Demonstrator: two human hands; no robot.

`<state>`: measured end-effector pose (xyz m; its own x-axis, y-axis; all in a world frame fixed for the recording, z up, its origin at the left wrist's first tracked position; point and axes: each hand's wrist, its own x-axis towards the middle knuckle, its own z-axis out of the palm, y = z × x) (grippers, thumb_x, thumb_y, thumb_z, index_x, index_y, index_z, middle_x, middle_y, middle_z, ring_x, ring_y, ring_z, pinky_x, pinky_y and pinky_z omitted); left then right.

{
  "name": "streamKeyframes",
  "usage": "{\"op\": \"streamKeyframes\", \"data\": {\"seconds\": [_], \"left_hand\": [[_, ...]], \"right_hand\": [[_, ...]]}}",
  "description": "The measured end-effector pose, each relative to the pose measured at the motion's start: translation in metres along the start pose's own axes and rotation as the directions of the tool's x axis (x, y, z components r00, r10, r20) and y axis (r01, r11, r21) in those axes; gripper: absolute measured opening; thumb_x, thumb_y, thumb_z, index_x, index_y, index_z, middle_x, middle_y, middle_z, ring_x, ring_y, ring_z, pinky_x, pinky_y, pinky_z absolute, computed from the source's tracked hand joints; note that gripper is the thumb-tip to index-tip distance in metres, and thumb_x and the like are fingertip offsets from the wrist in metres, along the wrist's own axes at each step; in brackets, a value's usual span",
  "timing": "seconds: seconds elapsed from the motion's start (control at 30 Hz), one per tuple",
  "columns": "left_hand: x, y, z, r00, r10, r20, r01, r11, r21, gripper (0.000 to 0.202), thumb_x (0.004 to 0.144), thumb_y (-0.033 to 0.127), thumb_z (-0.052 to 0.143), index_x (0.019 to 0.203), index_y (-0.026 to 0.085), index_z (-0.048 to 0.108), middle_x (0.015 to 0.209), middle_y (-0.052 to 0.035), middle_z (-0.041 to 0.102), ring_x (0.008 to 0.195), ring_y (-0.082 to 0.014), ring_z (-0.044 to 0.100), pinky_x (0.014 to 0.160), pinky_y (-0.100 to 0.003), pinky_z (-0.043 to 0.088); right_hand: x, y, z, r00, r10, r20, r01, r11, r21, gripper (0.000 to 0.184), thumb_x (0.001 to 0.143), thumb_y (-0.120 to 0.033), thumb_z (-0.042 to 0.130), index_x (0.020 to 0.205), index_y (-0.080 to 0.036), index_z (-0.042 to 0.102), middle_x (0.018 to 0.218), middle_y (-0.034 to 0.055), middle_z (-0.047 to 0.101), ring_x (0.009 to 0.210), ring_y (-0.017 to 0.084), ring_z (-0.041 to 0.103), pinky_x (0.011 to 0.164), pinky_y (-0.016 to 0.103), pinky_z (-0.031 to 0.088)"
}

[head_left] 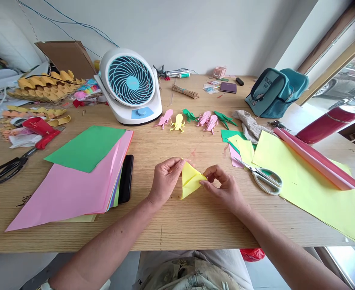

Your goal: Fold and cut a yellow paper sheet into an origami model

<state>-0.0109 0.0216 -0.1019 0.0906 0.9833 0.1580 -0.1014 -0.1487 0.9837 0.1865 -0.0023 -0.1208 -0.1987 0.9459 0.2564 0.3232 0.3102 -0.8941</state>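
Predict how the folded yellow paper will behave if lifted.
The folded yellow paper is probably light, as the left hand and right hand merely pinch its corners. Its visible creases likely stiffen it somewhat. Its thin edges suggest it could crumple if squeezed.

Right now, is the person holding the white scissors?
No: the left hand and right hand hold yellow paper; the white scissors lie apart.

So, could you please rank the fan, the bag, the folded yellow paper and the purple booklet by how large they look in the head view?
1. Fan
2. Bag
3. Folded yellow paper
4. Purple booklet
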Motion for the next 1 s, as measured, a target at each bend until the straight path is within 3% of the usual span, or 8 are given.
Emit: {"op": "streamKeyframes", "data": {"seconds": [0.13,0.23,0.37,0.63,0.77,0.9,1.0], "left_hand": [[-0.0011,-0.0014,0.0002,1.000,-0.002,0.010,0.002,0.999,-0.044,0.030,0.089,0.044,0.064,0.095,0.017,0.074,0.090,-0.0057,0.077,0.083,-0.0200,0.072,0.078,-0.030,0.058],[-0.0019,-0.0017,0.0014,1.000,-0.001,0.021,0.002,0.996,-0.085,0.029,0.088,0.044,0.065,0.094,0.017,0.074,0.090,-0.0065,0.076,0.085,-0.0213,0.072,0.076,-0.030,0.058],[-0.0027,-0.0022,0.0028,1.000,-0.010,0.018,0.012,0.993,-0.113,0.028,0.088,0.044,0.066,0.092,0.017,0.073,0.091,-0.0070,0.076,0.086,-0.0216,0.073,0.074,-0.029,0.058],[-0.0049,-0.0032,0.0041,1.000,0.011,0.002,-0.011,0.992,-0.124,0.029,0.088,0.044,0.066,0.091,0.017,0.072,0.091,-0.0087,0.077,0.091,-0.0242,0.073,0.079,-0.033,0.059],[-0.0041,-0.0031,0.0033,1.000,0.030,-0.007,-0.031,0.987,-0.159,0.026,0.088,0.043,0.066,0.090,0.017,0.073,0.090,-0.0080,0.077,0.091,-0.0236,0.072,0.077,-0.031,0.059],[-0.0027,-0.0022,0.0011,0.998,0.048,-0.028,-0.052,0.978,-0.200,0.023,0.088,0.041,0.067,0.089,0.018,0.072,0.089,-0.0061,0.076,0.088,-0.0216,0.073,0.075,-0.031,0.059],[-0.0023,-0.0012,0.0001,0.997,0.052,-0.054,-0.062,0.979,-0.196,0.023,0.087,0.042,0.068,0.088,0.019,0.072,0.088,-0.0054,0.076,0.086,-0.0214,0.073,0.075,-0.031,0.059]], "right_hand": [[0.0018,-0.0005,0.0006,0.997,0.061,0.039,-0.065,0.992,0.106,0.030,0.084,-0.042,0.070,0.105,-0.022,0.061,0.091,0.0019,0.065,0.078,0.015,0.055,0.073,0.028,0.046],[0.0032,-0.0030,0.0009,0.985,0.113,0.129,-0.130,0.982,0.139,0.029,0.084,-0.046,0.069,0.097,-0.020,0.067,0.088,0.0015,0.067,0.075,0.015,0.055,0.070,0.027,0.045],[0.0034,-0.0047,0.0022,0.980,0.152,0.130,-0.173,0.971,0.168,0.029,0.083,-0.048,0.068,0.083,-0.019,0.067,0.074,-0.0003,0.062,0.067,0.013,0.051,0.061,0.025,0.042],[0.0031,-0.0034,0.0034,0.987,0.148,0.060,-0.157,0.969,0.191,0.032,0.081,-0.052,0.069,0.078,-0.021,0.065,0.071,0.0004,0.060,0.068,0.014,0.051,0.062,0.026,0.043],[0.0029,-0.0042,0.0011,0.989,0.126,0.078,-0.141,0.964,0.225,0.034,0.079,-0.055,0.070,0.081,-0.021,0.065,0.076,0.0004,0.062,0.070,0.015,0.053,0.066,0.027,0.045],[0.0024,-0.0034,-0.0018,0.990,0.076,0.116,-0.104,0.960,0.261,0.028,0.085,-0.049,0.067,0.087,-0.021,0.066,0.080,0.0009,0.061,0.073,0.015,0.054,0.070,0.028,0.045],[0.0022,-0.0011,-0.0017,0.996,0.057,0.073,-0.074,0.964,0.254,0.025,0.086,-0.047,0.067,0.086,-0.022,0.067,0.080,0.0008,0.061,0.072,0.014,0.055,0.068,0.028,0.046]]}}
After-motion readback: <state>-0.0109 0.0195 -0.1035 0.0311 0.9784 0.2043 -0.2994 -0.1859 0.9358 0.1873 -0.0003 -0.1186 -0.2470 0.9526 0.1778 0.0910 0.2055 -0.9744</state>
